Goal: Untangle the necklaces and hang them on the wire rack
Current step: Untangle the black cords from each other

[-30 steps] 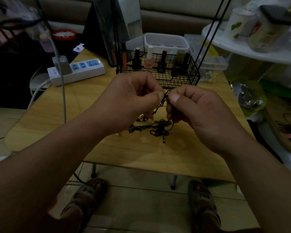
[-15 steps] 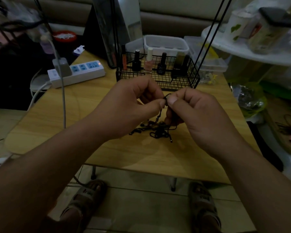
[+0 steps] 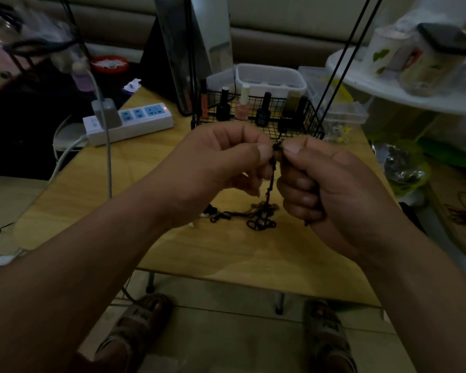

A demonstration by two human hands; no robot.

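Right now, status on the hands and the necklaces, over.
Left hand and right hand both pinch one dark cord. Rest of tangle lies on table. Nothing blocking.

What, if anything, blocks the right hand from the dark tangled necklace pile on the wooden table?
Probably yes: the dark tangled necklace pile lies on the wooden table below the right hand, nothing between. But it and the left hand both pinch a dark cord rising from the pile.
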